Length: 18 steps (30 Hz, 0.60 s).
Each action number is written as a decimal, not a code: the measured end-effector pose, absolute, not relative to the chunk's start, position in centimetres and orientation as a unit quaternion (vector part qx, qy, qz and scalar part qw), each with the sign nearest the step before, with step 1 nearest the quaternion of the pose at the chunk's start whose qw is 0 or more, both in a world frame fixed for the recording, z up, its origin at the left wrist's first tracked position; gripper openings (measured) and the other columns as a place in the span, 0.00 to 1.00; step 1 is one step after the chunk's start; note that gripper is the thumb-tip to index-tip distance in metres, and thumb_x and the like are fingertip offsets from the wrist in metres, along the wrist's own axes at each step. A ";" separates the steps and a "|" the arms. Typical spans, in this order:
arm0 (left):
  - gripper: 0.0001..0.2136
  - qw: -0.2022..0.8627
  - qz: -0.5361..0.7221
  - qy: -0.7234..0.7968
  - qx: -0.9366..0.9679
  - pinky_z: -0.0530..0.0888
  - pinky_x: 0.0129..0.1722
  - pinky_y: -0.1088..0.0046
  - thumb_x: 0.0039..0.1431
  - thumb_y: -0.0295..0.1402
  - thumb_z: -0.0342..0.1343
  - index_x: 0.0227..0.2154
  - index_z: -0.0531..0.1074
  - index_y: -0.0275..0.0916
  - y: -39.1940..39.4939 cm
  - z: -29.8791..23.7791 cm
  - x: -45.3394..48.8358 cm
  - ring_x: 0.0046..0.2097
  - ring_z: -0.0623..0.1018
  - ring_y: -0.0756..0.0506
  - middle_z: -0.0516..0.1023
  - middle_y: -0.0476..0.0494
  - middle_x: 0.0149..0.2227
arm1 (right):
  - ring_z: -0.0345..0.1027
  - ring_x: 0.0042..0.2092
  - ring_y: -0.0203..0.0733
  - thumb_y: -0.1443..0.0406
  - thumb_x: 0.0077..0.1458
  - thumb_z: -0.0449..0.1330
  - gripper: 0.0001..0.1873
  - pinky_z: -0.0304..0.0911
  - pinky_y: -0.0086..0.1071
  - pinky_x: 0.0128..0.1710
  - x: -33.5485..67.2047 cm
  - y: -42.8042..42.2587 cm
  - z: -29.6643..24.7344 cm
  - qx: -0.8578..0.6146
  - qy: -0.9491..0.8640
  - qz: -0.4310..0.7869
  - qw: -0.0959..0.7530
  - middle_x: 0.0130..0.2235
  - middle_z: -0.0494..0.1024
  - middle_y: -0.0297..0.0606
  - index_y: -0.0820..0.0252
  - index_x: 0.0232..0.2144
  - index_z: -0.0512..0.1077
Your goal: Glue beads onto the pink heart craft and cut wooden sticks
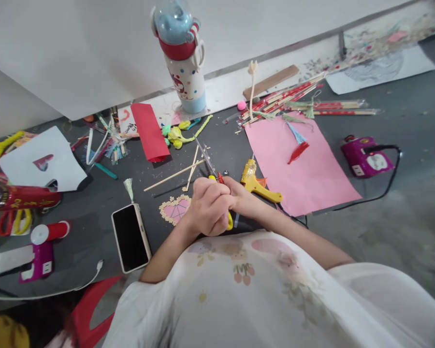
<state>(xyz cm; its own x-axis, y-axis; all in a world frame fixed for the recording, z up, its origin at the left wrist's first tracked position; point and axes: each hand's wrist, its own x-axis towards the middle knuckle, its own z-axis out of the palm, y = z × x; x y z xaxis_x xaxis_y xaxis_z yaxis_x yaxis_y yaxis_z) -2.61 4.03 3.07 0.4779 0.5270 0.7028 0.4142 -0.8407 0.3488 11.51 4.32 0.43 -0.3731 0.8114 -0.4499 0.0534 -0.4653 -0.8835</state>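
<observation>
My left hand [209,205] and my right hand [241,195] are pressed together in front of my chest, both closed around a pair of scissors. The scissors' metal blades [207,158] point up and to the left, and a bit of yellow handle shows below my fingers. Most of the grip is hidden. Just left of my left hand lies a pink heart [174,210] edged with small pale pieces, partly covered by the hand. Thin wooden sticks [176,175] lie beyond it. A yellow glue gun [255,181] rests close to my right hand.
Pink paper [297,159] with a tassel lies right, near a purple device [368,157] with a black cable. A bottle [184,63] stands at the back beside red folded paper [149,130]. A phone [130,238], a red can [29,197] and other scissors [14,222] are left.
</observation>
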 end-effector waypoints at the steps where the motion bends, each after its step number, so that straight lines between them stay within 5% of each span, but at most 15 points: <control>1: 0.10 0.066 0.432 0.274 0.857 0.65 0.38 0.61 0.61 0.32 0.39 0.30 0.66 0.43 4.0 3.1 -2.6 0.37 0.66 0.44 0.69 0.44 0.30 | 0.59 0.33 0.34 0.64 0.38 0.61 0.19 0.58 0.32 0.36 11.5 4.3 0.4 -0.487 -0.438 0.705 0.271 0.28 0.61 0.25 0.57 0.35 0.61; 7: 0.10 0.049 0.418 0.289 0.860 0.66 0.39 0.62 0.61 0.34 0.39 0.30 0.65 0.44 3.8 2.8 -2.5 0.37 0.69 0.44 0.71 0.45 0.30 | 0.57 0.32 0.33 0.63 0.41 0.62 0.17 0.57 0.30 0.35 11.6 4.2 0.2 -0.480 -0.441 0.704 0.282 0.27 0.60 0.24 0.57 0.34 0.61; 12: 0.19 0.026 0.464 0.416 0.782 0.67 0.43 0.60 0.67 0.45 0.29 0.36 0.65 0.45 4.4 2.3 -3.7 0.38 0.72 0.45 0.72 0.45 0.34 | 0.57 0.30 0.32 0.58 0.44 0.63 0.17 0.57 0.29 0.31 11.4 4.1 0.2 -0.484 -0.435 0.701 0.291 0.26 0.61 0.25 0.58 0.33 0.63; 18: 0.14 -0.029 0.338 0.571 0.748 0.63 0.42 0.64 0.68 0.37 0.41 0.39 0.71 0.39 7.0 1.6 -5.8 0.41 0.73 0.43 0.77 0.40 0.38 | 0.60 0.31 0.34 0.60 0.47 0.61 0.14 0.59 0.31 0.32 11.9 4.5 1.2 -0.469 -0.421 0.720 0.291 0.30 0.67 0.29 0.57 0.35 0.65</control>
<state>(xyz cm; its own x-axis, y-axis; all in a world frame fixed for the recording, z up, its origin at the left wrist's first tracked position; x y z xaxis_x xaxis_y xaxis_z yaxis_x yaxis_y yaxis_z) -5.78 7.01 1.60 0.1195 0.8343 0.5383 0.8734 -0.3461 0.3426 11.93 4.46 1.19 -0.3906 0.8142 -0.4295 -0.0237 -0.4753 -0.8795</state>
